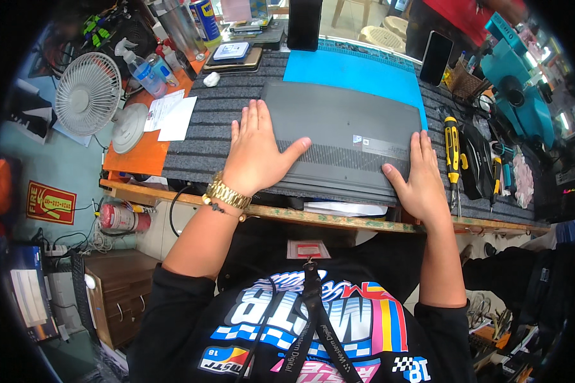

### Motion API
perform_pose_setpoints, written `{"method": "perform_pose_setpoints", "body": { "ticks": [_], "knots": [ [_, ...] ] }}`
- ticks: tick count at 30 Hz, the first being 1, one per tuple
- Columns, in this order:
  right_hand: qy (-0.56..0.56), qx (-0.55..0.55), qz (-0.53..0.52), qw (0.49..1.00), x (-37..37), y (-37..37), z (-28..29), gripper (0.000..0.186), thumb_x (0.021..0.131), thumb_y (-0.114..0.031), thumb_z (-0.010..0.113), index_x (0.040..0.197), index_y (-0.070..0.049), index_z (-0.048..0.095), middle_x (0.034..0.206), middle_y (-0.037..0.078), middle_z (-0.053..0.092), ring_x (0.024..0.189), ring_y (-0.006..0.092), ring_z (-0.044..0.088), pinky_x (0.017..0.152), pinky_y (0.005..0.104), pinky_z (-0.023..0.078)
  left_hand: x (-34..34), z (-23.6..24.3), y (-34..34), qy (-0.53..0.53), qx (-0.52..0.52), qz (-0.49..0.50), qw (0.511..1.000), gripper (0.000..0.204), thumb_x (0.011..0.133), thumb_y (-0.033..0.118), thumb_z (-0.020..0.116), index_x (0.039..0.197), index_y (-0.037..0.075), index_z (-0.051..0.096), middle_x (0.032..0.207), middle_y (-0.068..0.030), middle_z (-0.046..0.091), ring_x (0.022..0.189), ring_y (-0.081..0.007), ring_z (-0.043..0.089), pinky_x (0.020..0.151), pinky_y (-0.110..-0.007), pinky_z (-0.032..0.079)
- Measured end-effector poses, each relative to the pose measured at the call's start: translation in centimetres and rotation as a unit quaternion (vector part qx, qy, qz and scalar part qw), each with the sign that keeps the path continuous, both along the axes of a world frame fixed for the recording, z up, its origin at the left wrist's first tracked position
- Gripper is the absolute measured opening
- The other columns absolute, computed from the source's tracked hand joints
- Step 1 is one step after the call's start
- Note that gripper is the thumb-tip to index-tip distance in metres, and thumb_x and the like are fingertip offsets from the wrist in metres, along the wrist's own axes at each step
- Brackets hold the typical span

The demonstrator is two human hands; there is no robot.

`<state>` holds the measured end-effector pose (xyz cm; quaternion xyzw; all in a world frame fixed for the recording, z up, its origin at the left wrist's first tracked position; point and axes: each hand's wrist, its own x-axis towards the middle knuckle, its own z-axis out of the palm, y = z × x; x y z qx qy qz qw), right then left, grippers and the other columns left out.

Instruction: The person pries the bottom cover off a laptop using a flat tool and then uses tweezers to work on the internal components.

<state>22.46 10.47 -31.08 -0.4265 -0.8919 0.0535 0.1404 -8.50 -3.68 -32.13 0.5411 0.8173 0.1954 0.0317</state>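
Observation:
A dark grey laptop (338,118) lies upside down, its vented underside facing up, partly over a blue work mat (358,73). My left hand (255,150) rests on its left edge, fingers stretched out and thumb reaching over the vent strip. Along the opposite edge lies my right hand (420,182), fingers straight and thumb on the laptop's near right corner. Neither hand is wrapped round anything. To the right of the laptop are a yellow and black screwdriver (452,150) and a second, slimmer yellow and black tool (495,179).
A white fan (89,92), papers (176,118) and bottles (145,75) stand at the left. Behind the laptop are two upright phones (304,25) (436,59). A teal microscope-like device (517,83) stands far right. Someone in red (460,22) is beyond the bench.

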Motion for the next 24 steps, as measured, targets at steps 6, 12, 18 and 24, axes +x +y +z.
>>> {"method": "perform_pose_setpoints", "body": {
  "ticks": [6,12,18,24],
  "knots": [
    [0.070,0.017,-0.029,0.997,-0.9,1.7,1.1,0.093,0.094,-0.056,0.074,0.148,0.015,0.047,0.152,0.035,0.049,0.141,0.0493,0.048,0.119,0.0531,0.040,-1.0,0.5,1.2,0.007,0.044,0.048,0.998,0.090,0.094,0.063,0.070,0.145,-0.009,0.052,0.140,-0.0309,0.056,0.135,-0.0468,0.050,0.114,-0.059,0.038],
    [0.102,-0.007,-0.157,0.982,-3.2,3.8,0.6,0.088,0.089,-0.053,0.079,0.140,0.014,0.055,0.131,0.034,0.062,0.125,0.0481,0.058,0.109,0.0524,0.047,-1.6,0.7,2.4,-0.039,0.039,0.120,0.991,0.077,0.091,0.062,0.075,0.127,-0.006,0.064,0.132,-0.0244,0.057,0.125,-0.0429,0.053,0.108,-0.056,0.041],
    [0.241,-0.032,-0.198,0.950,-2.6,5.6,-0.5,0.084,0.088,-0.048,0.083,0.140,0.012,0.057,0.126,0.031,0.064,0.122,0.0447,0.061,0.108,0.0492,0.048,-1.9,0.3,2.6,-0.079,0.102,0.134,0.983,0.079,0.092,0.060,0.075,0.132,-0.006,0.061,0.132,-0.0243,0.056,0.125,-0.0391,0.055,0.111,-0.051,0.042],
    [0.475,0.062,-0.103,0.872,-3.5,4.4,1.8,0.064,0.096,-0.025,0.082,0.142,0.007,0.051,0.127,0.020,0.058,0.115,0.0292,0.059,0.106,0.0407,0.048,-1.7,3.3,3.2,-0.152,0.465,0.043,0.871,0.065,0.091,0.034,0.085,0.130,-0.006,0.052,0.121,-0.0192,0.053,0.111,-0.0316,0.056,0.100,-0.044,0.050]
  ]
}}
